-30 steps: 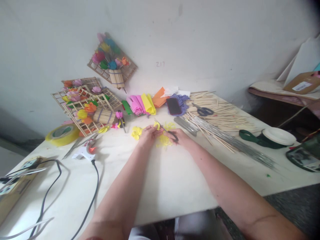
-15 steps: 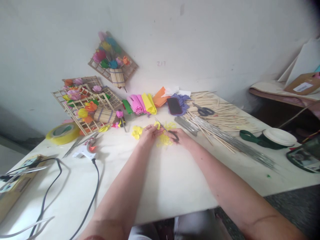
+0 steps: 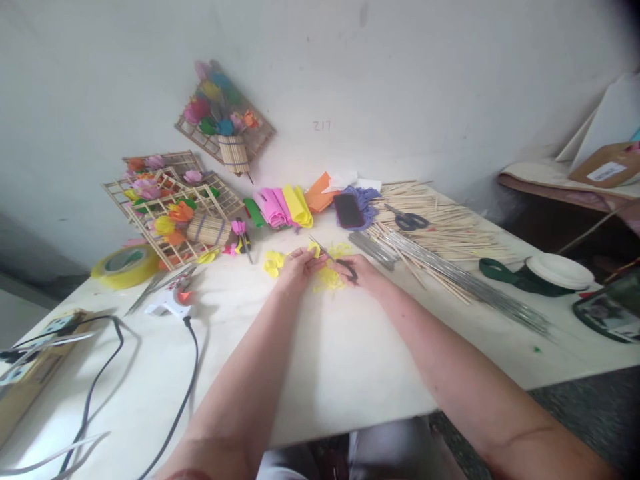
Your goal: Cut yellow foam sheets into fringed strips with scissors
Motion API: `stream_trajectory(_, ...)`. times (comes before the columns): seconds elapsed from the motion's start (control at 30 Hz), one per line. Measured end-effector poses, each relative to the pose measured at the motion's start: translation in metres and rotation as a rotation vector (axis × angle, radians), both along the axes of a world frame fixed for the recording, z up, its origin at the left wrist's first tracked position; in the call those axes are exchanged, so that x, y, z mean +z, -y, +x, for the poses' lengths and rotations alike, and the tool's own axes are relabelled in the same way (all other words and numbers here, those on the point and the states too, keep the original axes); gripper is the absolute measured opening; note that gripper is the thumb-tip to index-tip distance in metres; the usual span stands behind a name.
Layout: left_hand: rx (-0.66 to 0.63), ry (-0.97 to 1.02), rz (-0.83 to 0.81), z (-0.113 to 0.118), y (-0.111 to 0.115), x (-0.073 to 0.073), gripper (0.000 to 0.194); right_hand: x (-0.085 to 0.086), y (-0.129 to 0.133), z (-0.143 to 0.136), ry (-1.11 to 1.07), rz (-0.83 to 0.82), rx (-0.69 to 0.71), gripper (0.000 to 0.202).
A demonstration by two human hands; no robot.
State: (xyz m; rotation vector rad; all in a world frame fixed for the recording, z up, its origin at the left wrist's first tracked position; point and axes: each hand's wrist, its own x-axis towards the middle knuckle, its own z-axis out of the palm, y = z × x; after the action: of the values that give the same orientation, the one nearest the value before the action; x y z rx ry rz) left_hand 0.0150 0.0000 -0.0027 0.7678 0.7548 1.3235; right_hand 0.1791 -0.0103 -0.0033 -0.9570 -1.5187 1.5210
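Near the middle of the white table, my left hand [image 3: 301,265] is closed on a small yellow paper piece [image 3: 314,249]. My right hand [image 3: 359,270] holds dark-handled scissors [image 3: 345,267], whose blades point up and left beside that piece. Thin yellow scraps [image 3: 330,279] lie under and around the scissors. Several cut yellow pieces [image 3: 273,263] rest just left of my left hand. Rolls of yellow paper [image 3: 298,206] and pink paper [image 3: 273,207] lie behind the hands.
A glue gun [image 3: 173,301] with a cord, a tape roll [image 3: 125,266] and a power strip [image 3: 47,347] are at left, below lattice flower panels [image 3: 200,223]. Right are a phone [image 3: 349,211], sticks [image 3: 450,230], metal wires [image 3: 470,287], spare scissors [image 3: 409,220] and green ribbon [image 3: 500,273].
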Motion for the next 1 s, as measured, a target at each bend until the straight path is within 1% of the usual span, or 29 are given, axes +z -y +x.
stream_trajectory(0.1, 0.010, -0.005, -0.004, 0.0002, 0.0004, 0.0007, 0.012, 0.0021, 0.0018, -0.0001, 0.000, 0.001, -0.005, 0.035)
stream_trajectory(0.3, 0.013, 0.012, -0.008, -0.0009, -0.0020, -0.0016, 0.011, 0.0010, -0.0007, -0.0001, -0.005, -0.032, 0.001, 0.036)
stream_trajectory(0.57, 0.031, 0.032, -0.010, -0.0018, -0.0038, -0.0031, 0.012, 0.0025, 0.0013, -0.0012, 0.021, 0.002, -0.010, 0.034)
stream_trajectory(1.0, 0.052, 0.060, -0.026, -0.0012, -0.0043, -0.0027, 0.009, -0.0023, -0.0029, -0.0013, 0.010, -0.047, -0.001, 0.031)
